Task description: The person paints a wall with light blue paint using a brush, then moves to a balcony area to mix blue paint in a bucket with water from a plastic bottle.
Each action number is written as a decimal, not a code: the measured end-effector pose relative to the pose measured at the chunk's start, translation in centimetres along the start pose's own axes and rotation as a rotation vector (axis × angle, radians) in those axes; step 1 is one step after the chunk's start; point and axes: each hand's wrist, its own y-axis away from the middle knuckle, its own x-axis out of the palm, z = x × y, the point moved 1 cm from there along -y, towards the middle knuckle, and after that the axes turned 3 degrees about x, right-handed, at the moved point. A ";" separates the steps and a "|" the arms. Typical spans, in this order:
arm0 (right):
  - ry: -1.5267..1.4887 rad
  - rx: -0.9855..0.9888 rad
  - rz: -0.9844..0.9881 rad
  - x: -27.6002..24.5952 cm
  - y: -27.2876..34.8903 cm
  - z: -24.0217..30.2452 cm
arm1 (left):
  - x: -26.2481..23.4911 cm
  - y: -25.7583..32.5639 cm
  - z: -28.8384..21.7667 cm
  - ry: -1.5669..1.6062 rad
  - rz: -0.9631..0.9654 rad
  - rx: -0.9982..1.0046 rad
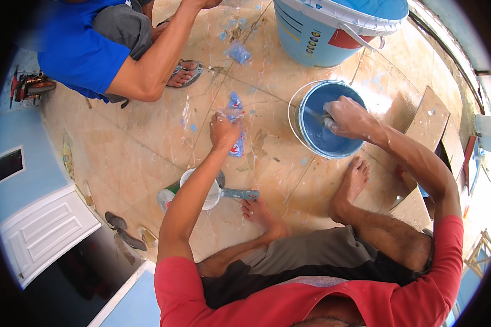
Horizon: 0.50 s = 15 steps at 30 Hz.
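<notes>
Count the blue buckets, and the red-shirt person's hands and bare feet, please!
Blue buckets: 2 (big bucket, smaller bucket)
Hands: 2 (left hand, right hand)
Bare feet: 2 (left foot, right foot)
Total: 6

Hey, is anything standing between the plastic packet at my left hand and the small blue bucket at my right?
Only the blue bucket's own wire handle, bowing out on its left side. Otherwise just stained tiled floor shows between it and the plastic packet at your left hand.
</notes>
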 end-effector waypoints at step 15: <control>0.733 0.021 0.040 -0.8 3.3 2.1 | 1.8 -1.0 1.0 0.386 0.078 0.069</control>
